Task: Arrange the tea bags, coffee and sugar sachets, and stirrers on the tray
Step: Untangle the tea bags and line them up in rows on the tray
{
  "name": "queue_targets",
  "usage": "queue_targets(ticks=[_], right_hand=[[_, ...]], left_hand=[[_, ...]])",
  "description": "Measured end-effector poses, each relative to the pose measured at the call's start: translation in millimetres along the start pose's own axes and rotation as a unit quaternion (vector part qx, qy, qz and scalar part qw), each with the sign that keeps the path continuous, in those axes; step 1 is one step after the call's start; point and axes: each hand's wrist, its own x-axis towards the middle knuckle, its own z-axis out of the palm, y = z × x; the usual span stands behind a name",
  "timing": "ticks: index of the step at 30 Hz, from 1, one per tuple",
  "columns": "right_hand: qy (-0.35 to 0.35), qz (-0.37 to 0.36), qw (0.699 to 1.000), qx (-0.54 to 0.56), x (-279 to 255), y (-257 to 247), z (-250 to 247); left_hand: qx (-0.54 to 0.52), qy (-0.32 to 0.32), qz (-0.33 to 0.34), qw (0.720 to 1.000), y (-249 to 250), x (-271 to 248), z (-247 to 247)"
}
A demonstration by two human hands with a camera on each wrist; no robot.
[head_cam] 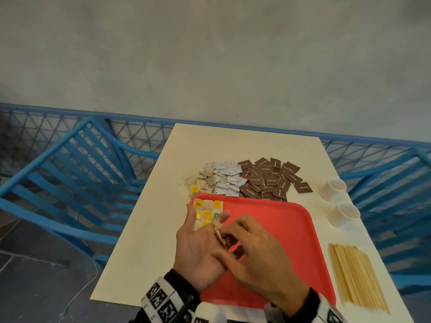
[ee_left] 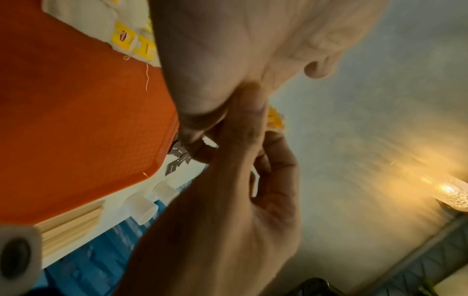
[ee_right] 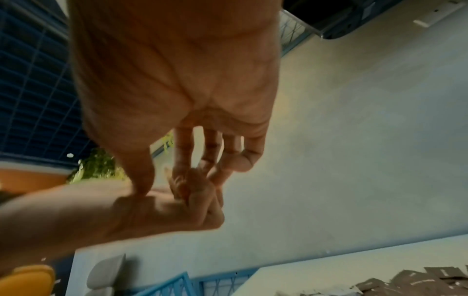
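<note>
A grey wall is rising behind blue lattice railing and blue chairs (head_cam: 70, 173), and a white table (head_cam: 144, 229) is standing against it in front of me. A red tray (head_cam: 279, 229) is lying on the near part of the table. Tea bags (head_cam: 207, 209) with yellow tags are sitting in rows in the tray's far left corner. Beyond the tray's far rim, three loose heaps are lying side by side on the table: more tea bags (head_cam: 203, 180) on the left, white sachets (head_cam: 229, 180) in the middle, brown sachets (head_cam: 270, 180) on the right. Two white cups (head_cam: 333, 188) are lying on their sides by the table's right edge, and a bundle of wooden stirrers (head_cam: 356, 276) is lying right of the tray, nearer to me. I am holding both hands together above the left half of the tray. My left hand (head_cam: 200, 248) is lying palm up with its fingers mostly straight, reaching toward the rowed tea bags, and a small pale tea bag (head_cam: 218, 229) is resting across its fingers. My right hand (head_cam: 254, 250) is curling its fingers down onto that left palm, its fingertips meeting at the tea bag, though I cannot tell how firmly they are pinching it.
</note>
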Motion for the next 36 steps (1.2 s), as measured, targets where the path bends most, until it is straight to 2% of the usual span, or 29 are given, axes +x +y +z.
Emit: queue_targets(ticks=[3, 5, 7, 10, 13, 16, 18, 20, 23, 25, 26, 28, 30, 31, 34, 36], right_hand=[[0.057, 0.002, 0.998, 0.011, -1.1, 3.7, 4.4], [0.074, 0.025, 0.995, 0.069, 2.8, 7.9, -3.2], [0.061, 0.07, 0.988, 0.126, 11.9, 16.8, -19.7], [0.035, 0.06, 0.994, 0.085, 25.2, 27.5, -48.7], [-0.032, 0.016, 0.999, -0.001, 34.3, 27.1, -70.1], [-0.099, -0.013, 0.992, -0.08, 44.1, 23.9, -84.4], [-0.117, -0.02, 0.986, -0.121, 48.6, 20.7, -90.6], [-0.132, -0.032, 0.982, -0.135, 51.7, 16.7, -94.4], [-0.152, -0.043, 0.977, -0.146, 56.0, 11.9, -94.1], [-0.136, -0.047, 0.983, -0.115, 58.3, 9.3, -89.5], [-0.104, -0.044, 0.991, -0.072, 58.3, 8.5, -86.5], [-0.034, -0.008, 0.998, 0.047, 53.7, 6.5, -79.9], [-0.019, 0.03, 0.992, 0.122, 45.0, 4.4, -70.4], [-0.013, 0.043, 0.989, 0.139, 40.2, 3.4, -64.5], [0.035, 0.068, 0.983, 0.164, 33.4, 2.5, -46.5], [0.023, 0.063, 0.982, 0.176, 33.3, 0.2, -34.7]], left_hand=[[0.008, 0.012, 0.018, 1.0, -10.9, 2.7, 5.2], [0.046, 0.028, 0.028, 0.998, -15.8, 4.3, 8.0], [0.145, 0.052, 0.048, 0.987, -17.7, 5.1, 5.4], [0.279, 0.075, 0.086, 0.953, -10.1, 1.7, 4.5], [0.427, 0.064, 0.129, 0.893, 2.5, 0.5, 12.9], [0.586, 0.005, 0.173, 0.792, 8.2, 1.5, 28.9], [0.646, 0.007, 0.189, 0.739, 11.9, 2.2, 33.4], [0.665, 0.033, 0.207, 0.716, 17.3, 1.1, 35.8], [0.689, 0.036, 0.231, 0.685, 21.8, -2.6, 40.0], [0.679, 0.045, 0.252, 0.688, 24.2, -5.0, 41.6], [0.667, 0.048, 0.263, 0.696, 25.9, -6.4, 41.0], [0.62, 0.062, 0.28, 0.73, 30.2, -8.2, 36.7], [0.571, 0.084, 0.296, 0.761, 34.5, -11.8, 30.6], [0.56, 0.092, 0.299, 0.767, 36.4, -13.8, 28.4], [0.57, 0.089, 0.296, 0.762, 40.1, -19.3, 25.2], [0.572, 0.081, 0.3, 0.759, 41.5, -22.9, 25.5]])
